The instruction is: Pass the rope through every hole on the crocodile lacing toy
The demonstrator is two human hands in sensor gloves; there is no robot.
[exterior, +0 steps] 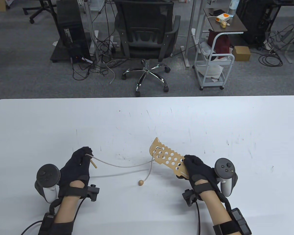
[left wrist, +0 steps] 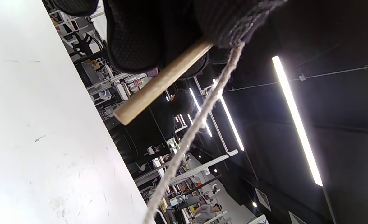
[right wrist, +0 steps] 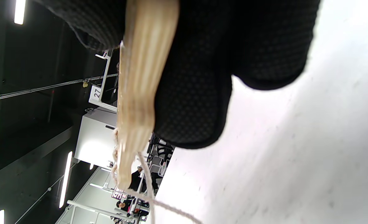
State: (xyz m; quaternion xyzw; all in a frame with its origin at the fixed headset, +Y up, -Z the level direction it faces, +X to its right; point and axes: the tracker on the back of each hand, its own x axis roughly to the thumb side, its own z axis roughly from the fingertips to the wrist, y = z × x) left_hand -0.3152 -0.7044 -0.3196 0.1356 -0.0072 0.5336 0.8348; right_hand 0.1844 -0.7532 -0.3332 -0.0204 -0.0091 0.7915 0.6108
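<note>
While the right hand (exterior: pixel 198 169) grips the near end of the wooden crocodile lacing board (exterior: pixel 167 158), its fingers curled round the edge, the board is held tilted above the white worktop (exterior: pixel 147 117), toward the near edge and a little right of the middle. Rows of round holes run along the board, and its far end rises away from the hand. In the right wrist view the board (right wrist: pixel 140 77) shows edge-on, a pale strip clamped between the black gloved fingers (right wrist: pixel 196 102).

The left hand (exterior: pixel 77 164) is well apart from the board, near the worktop's near-left part. It pinches the cream rope (exterior: pixel 120 166) just behind the wooden threading stick (exterior: pixel 93 163), which juts out from the fingertips toward the near edge. The left wrist view shows the stick (left wrist: pixel 159 84) poking from under the gloved fingers (left wrist: pixel 134 37) with the rope (left wrist: pixel 196 124) running off beside it.

From the left hand the rope spans in a shallow sag to the far end of the board, where it meets the holes. A second stretch drops from the board to a round wooden bead (exterior: pixel 141 182), which lies on the worktop between the two hands, nearer the near edge. How many holes the rope passes through cannot be told.
</note>
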